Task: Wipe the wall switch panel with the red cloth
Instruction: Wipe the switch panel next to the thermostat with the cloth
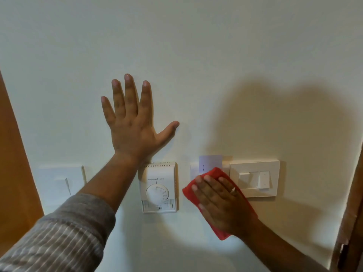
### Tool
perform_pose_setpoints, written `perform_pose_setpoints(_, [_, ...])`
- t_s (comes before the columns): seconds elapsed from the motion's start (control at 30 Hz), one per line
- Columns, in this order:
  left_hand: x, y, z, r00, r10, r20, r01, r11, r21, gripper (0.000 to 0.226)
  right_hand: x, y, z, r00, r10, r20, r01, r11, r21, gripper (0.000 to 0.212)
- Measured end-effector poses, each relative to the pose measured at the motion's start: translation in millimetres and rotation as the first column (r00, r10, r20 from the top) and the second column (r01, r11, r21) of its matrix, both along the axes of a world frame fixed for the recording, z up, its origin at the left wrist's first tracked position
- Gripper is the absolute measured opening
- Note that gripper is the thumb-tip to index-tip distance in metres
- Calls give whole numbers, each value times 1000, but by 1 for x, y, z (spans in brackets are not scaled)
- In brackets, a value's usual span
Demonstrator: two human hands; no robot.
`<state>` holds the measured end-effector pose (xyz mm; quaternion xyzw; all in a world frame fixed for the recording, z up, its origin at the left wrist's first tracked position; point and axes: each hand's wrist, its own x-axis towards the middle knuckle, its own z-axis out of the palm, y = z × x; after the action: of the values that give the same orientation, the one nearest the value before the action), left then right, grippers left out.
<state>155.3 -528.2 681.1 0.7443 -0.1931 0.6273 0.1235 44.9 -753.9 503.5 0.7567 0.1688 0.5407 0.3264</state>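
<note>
My right hand (222,203) lies flat on the red cloth (213,172) and presses it against the wall, over a key-card holder whose pale card (210,163) sticks out above. Just to the right, the white wall switch panel (255,178) with two rocker switches shows uncovered; the cloth's edge overlaps its lower left corner. My left hand (133,122) is spread flat on the bare wall, above the thermostat, holding nothing.
A white dial thermostat (159,188) is mounted between my arms. Another white switch plate (60,183) sits at the far left, beside a wooden door frame (15,163). Brown wood (351,203) borders the wall on the right.
</note>
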Motion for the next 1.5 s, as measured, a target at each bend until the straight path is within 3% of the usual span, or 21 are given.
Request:
perform_pose_setpoints(0.2, [3,-3,-1,1000,13,14,-13,1000,-2,109,19,30,9,994,-77,71,55,960,275,70])
perform_pose_setpoints(0.27, [2,-2,0,1000,10,11,-10,1000,-4,109,20,33,5,993,-91,75,69,963,259,69])
perform_pose_setpoints(0.43, [2,1,-1,1000,24,12,-24,999,25,110,8,7,-6,997,-78,18,78,997,-14,65])
perform_pose_setpoints(0.53, [2,0,-1,1000,29,13,-29,999,27,111,5,6,-3,996,-81,45,77,994,83,56])
perform_pose_setpoints(0.67, [5,-2,0,1000,14,24,-15,1000,13,113,14,40,3,995,-91,51,74,962,263,68])
perform_pose_setpoints(0.9, [6,1,-2,1000,-9,-3,9,1000,-22,120,13,17,-17,997,-70,42,66,995,80,71])
perform_pose_setpoints(1.03, [7,-1,-2,1000,-21,-1,21,999,-28,120,10,5,-13,995,-50,84,32,978,206,70])
perform_pose_setpoints(1.13, [9,-1,-3,1000,-21,8,21,999,-29,119,11,24,-9,1000,0,22,-8,930,368,67])
perform_pose_setpoints(1.23, [8,1,-3,1000,-26,1,26,999,-22,119,-1,33,-1,988,152,-40,-113,868,484,55])
perform_pose_setpoints(1.3, [7,3,-4,1000,-28,-11,28,1000,-11,119,-10,35,5,977,212,31,-192,803,564,44])
perform_pose_setpoints(1.4, [5,2,-2,999,-33,-33,33,999,-10,119,-22,36,15,972,54,227,-206,660,723,37])
perform_pose_setpoints(1.5, [4,2,-2,997,-44,-63,44,999,-4,118,-37,40,24,985,-62,161,-109,502,858,51])
